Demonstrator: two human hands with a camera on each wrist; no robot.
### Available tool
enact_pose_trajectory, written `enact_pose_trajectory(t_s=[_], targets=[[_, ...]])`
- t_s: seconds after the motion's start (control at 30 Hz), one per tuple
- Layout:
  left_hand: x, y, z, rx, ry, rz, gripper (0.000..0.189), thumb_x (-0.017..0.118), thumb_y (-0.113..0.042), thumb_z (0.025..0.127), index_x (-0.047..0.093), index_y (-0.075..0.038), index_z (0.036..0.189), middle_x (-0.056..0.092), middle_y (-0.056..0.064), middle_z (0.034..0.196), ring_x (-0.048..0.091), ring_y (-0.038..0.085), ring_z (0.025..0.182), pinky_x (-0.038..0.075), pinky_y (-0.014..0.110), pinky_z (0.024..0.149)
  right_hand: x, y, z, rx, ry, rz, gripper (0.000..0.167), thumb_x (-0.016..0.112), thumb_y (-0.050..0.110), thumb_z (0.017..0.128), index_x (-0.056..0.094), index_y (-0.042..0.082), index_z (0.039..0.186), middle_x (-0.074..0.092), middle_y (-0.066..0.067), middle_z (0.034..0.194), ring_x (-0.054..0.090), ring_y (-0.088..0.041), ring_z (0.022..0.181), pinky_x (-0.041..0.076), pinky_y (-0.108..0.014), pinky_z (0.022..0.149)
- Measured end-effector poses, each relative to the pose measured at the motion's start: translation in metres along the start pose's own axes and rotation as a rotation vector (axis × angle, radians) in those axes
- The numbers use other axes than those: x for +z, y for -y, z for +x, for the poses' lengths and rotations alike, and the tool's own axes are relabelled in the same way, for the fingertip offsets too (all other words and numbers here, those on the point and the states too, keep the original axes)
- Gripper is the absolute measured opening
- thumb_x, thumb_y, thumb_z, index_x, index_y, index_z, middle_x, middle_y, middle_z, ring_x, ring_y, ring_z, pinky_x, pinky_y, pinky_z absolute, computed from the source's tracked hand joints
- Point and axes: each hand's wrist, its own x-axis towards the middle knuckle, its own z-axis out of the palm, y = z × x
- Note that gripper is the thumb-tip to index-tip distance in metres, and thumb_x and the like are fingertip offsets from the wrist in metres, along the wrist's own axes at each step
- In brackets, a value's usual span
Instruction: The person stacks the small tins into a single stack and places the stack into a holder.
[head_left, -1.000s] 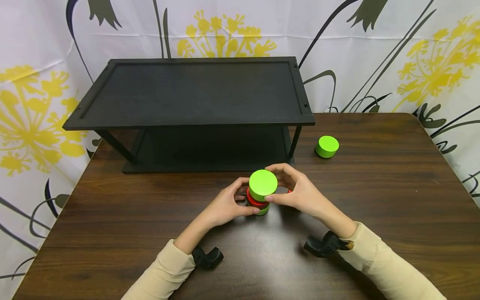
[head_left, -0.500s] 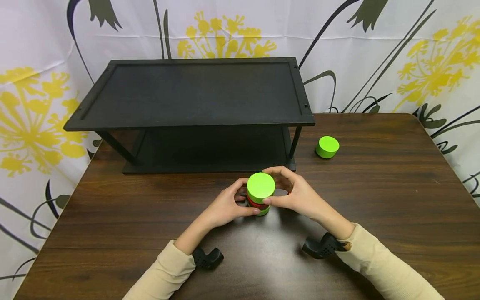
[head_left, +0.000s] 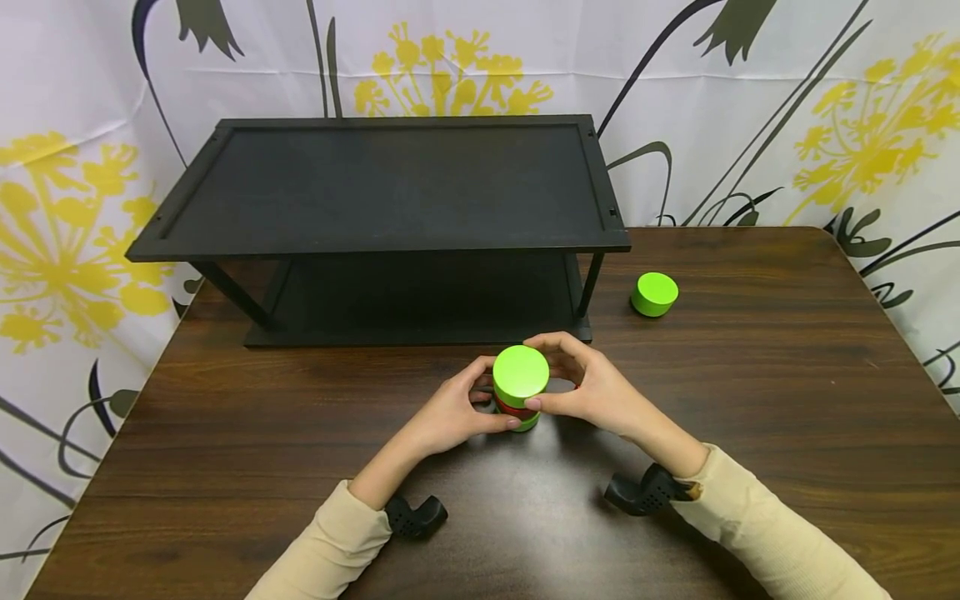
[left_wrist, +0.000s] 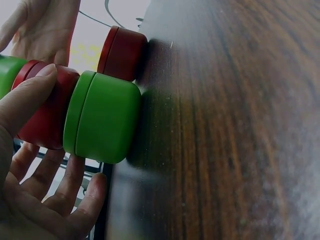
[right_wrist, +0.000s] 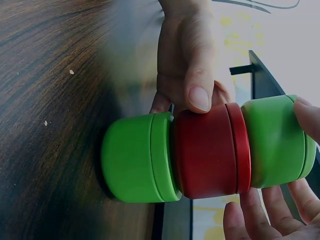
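Note:
Three small round lidded jars stand in a column on the table. The lowest is a green jar (right_wrist: pixel 135 157), with a red jar (right_wrist: pixel 207 150) on top of it. My left hand (head_left: pixel 454 414) holds the red jar, thumb against its near side. Uppermost is another green jar (head_left: pixel 521 375), sitting right at the red lid. My right hand (head_left: pixel 592 383) grips this top jar between thumb and fingers. Close by the column, a second red jar (left_wrist: pixel 123 52) stands on the table, mostly hidden behind my right hand in the head view.
A black two-level shelf (head_left: pixel 405 187) stands just behind the jars, toward the back left. To its right, a separate green jar (head_left: pixel 655 294) rests on the brown wooden table (head_left: pixel 750 358). A white patterned cloth (head_left: pixel 660 50) hangs behind everything.
My right hand has brought the top green jar slightly left and down onto the red one. In the last half second it has barely moved. The left hand has stayed in place.

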Motion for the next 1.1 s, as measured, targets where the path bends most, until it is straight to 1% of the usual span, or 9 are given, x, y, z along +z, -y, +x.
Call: enact_pose_trajectory(t_s=[0.13,0.27,0.53,0.67,0.9,1.1], targets=[[0.0000,0.0005,0.0003,-0.002,0.003,-0.003,0.068,0.078,-0.022,0.080,0.043,-0.013,0.138,0.049,0.010,0.139,0.055,0.032,0.122,0.050,0.040,0.102,-0.0010,-0.0007,0.0006,0.003,0.010,-0.001,0.059,0.076,0.005,0.079,0.048,0.002,0.131,0.055,-0.016,0.129,0.061,-0.021,0.111,0.051,-0.030,0.097],[-0.0004,-0.0003,0.0010,-0.012,0.007,-0.011,0.069,0.078,-0.022,0.080,0.042,-0.014,0.138,0.048,0.009,0.140,0.055,0.032,0.122,0.051,0.040,0.102,-0.0012,0.0011,0.0006,0.027,0.015,0.004,0.060,0.076,0.005,0.079,0.047,0.004,0.131,0.055,-0.015,0.130,0.060,-0.022,0.113,0.050,-0.032,0.099],[-0.0004,0.0023,0.0012,-0.016,0.013,-0.012,0.069,0.078,-0.023,0.080,0.042,-0.014,0.139,0.048,0.010,0.140,0.056,0.033,0.122,0.051,0.040,0.101,-0.0012,0.0004,-0.0001,0.009,0.025,0.018,0.059,0.075,0.005,0.080,0.046,0.001,0.131,0.054,-0.018,0.130,0.059,-0.028,0.115,0.050,-0.036,0.100],[-0.0003,0.0023,0.0012,-0.019,0.013,-0.013,0.069,0.078,-0.024,0.081,0.042,-0.015,0.139,0.047,0.010,0.141,0.056,0.033,0.122,0.051,0.040,0.101,-0.0012,0.0004,-0.0003,0.009,0.028,0.018,0.059,0.075,0.005,0.080,0.046,0.001,0.131,0.053,-0.018,0.130,0.058,-0.029,0.116,0.050,-0.036,0.101],[-0.0002,0.0017,0.0011,-0.021,0.011,-0.013,0.069,0.078,-0.023,0.080,0.043,-0.015,0.139,0.048,0.011,0.140,0.057,0.033,0.120,0.051,0.041,0.100,-0.0008,0.0020,-0.0005,0.013,0.025,0.015,0.059,0.075,0.004,0.080,0.046,0.001,0.131,0.053,-0.018,0.131,0.058,-0.029,0.117,0.050,-0.032,0.100],[-0.0005,0.0008,0.0012,-0.023,0.009,-0.011,0.070,0.078,-0.023,0.080,0.042,-0.015,0.140,0.048,0.011,0.140,0.057,0.033,0.120,0.052,0.041,0.100,-0.0014,0.0018,-0.0005,0.017,0.023,0.009,0.059,0.075,0.005,0.080,0.046,0.001,0.131,0.053,-0.018,0.131,0.058,-0.030,0.117,0.050,-0.035,0.100]])
